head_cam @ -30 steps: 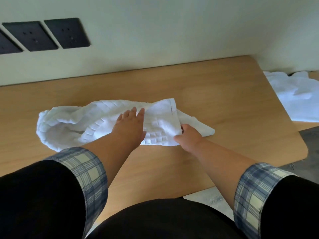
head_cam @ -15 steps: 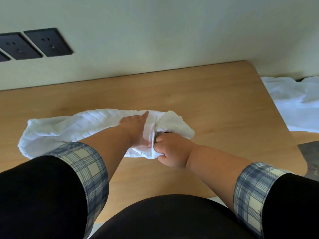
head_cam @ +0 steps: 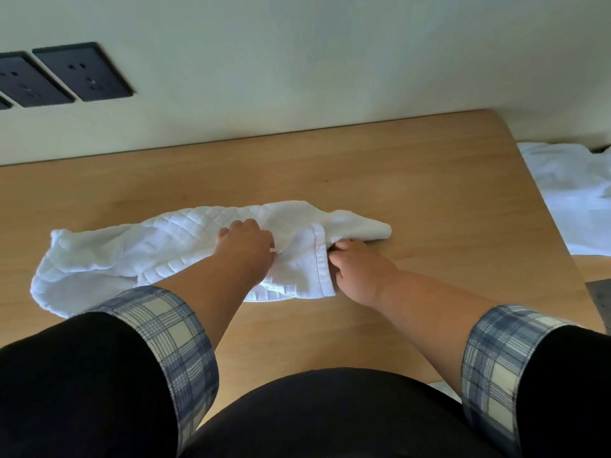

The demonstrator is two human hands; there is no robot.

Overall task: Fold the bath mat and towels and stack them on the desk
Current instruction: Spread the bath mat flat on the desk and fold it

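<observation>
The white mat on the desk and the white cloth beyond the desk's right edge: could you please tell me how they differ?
The mat lies on the desk, bunched into a long strip; the cloth lies off it, spread loosely. The mat shows a quilted, checked weave; the cloth looks smooth. The left hand and right hand grip the mat; nothing touches the cloth. Both are white.

A light wooden desk [head_cam: 429, 180] with a rounded corner at 2 o'clock stands against the wall. One white bath mat [head_cam: 132, 246] lies directly on it, bunched into a long, rumpled band running from 9 o'clock across the middle, its hemmed end folded over near the centre. Past the desk's 3 o'clock edge, white cloth [head_cam: 578, 200] lies on a lower surface.
</observation>
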